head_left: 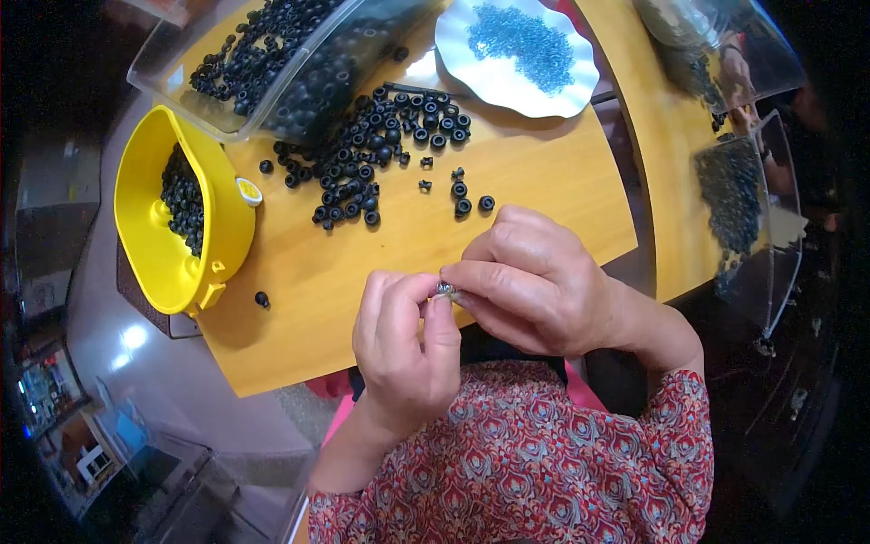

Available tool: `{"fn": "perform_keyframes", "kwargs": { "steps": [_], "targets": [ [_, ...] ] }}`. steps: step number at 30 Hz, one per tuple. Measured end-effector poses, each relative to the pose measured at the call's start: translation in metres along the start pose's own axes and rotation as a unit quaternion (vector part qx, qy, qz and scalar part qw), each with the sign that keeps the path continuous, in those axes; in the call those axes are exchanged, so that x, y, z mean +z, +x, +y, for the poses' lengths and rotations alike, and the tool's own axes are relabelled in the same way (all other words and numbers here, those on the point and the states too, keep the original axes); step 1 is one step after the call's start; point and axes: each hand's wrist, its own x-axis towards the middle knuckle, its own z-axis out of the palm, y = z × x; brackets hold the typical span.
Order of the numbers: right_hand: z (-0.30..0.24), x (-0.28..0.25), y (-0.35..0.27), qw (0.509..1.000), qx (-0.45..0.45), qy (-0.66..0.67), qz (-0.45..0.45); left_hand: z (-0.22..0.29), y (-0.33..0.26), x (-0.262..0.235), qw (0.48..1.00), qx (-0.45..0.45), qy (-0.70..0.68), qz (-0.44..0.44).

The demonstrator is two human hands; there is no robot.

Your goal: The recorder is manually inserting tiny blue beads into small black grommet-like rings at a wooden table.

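Note:
My left hand [403,354] and my right hand [548,286] meet in front of my chest, at the near edge of the wooden table. Between their fingertips is a small shiny piece [444,288], dark and silvery; its kind is too small to make out. Both hands pinch it, thumb against fingers, so most of it is covered. Just beyond the right hand lie a few loose black round caps [462,207]. Farther back a heap of similar black caps [353,163], many ring-shaped with a hole, spreads over the table.
A yellow bin [237,204] holding black pieces stands at the left, with one stray black piece [262,299] near it. Behind is a transparent tub [263,113] of black caps. A white scalloped plate [451,47] carries small bluish translucent pieces. Another table [675,227] with transparent containers stands right.

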Motion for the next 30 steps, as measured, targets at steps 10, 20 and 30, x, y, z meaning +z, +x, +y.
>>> {"fn": "perform_keyframes", "kwargs": {
  "steps": [10, 20, 30],
  "targets": [
    [-0.006, -0.001, 0.006, 0.992, 0.073, 0.100, 0.015, -0.006, -0.003, 0.001, 0.998, 0.035, -0.011, 0.043],
    [-0.006, -0.002, 0.004, 0.945, 0.244, 0.218, -0.025, -0.010, -0.005, 0.002, 0.994, 0.075, 0.048, 0.068],
    [-0.003, 0.009, 0.004, 0.978, 0.148, 0.141, 0.032, -0.005, -0.007, 0.006, 0.991, -0.067, -0.071, 0.091]
  ]
}}
